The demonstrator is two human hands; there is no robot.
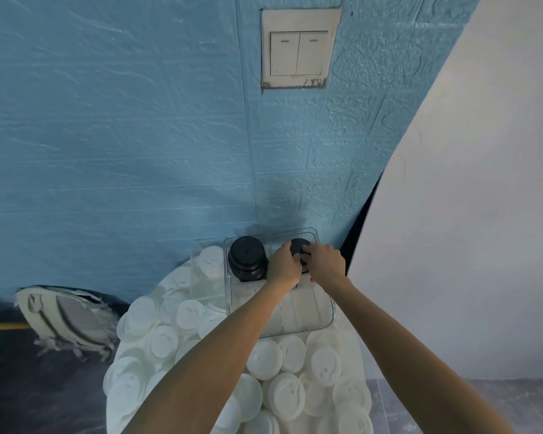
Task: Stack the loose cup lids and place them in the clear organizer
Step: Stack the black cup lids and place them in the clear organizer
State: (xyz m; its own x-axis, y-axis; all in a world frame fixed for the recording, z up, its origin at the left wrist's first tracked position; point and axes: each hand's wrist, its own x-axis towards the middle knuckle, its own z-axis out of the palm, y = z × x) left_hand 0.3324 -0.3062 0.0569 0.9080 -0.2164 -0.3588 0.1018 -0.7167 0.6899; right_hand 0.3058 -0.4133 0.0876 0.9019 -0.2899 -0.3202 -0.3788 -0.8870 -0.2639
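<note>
1. Both hands reach to the middle of the picture, a bit right of center, over the clear organizer (323, 317).
2. The left hand (283, 265) has its fingers curled around the left side of a stack of black lids (299, 245). It is holding that stack.
3. The right hand (325, 260) has its fingers bent on the right side of the same stack. It grips the stack too.
4. That stack sits in the far right part of the organizer, close to the blue wall (123, 136). The hands hide its lower part.
5. A second stack of black lids (247, 260) stands upright in the far left part of the organizer, just beside the left hand.
6. The near part of the organizer, under the two arms, looks see-through, and what is in it is hard to tell.
7. Lots of loose white lids (290, 393) lie all over the round table (113, 399) in the lower middle of the picture. Some overlap each other. They lie on the left of the organizer and in front of it.
8. A light switch (299, 53) is on the wall near the top, right of center.
9. A mop head (66, 321) with a wooden handle (3, 326) lies at the lower left, beside the table.
10. A pale wall (483, 214) fills the right side.
</note>
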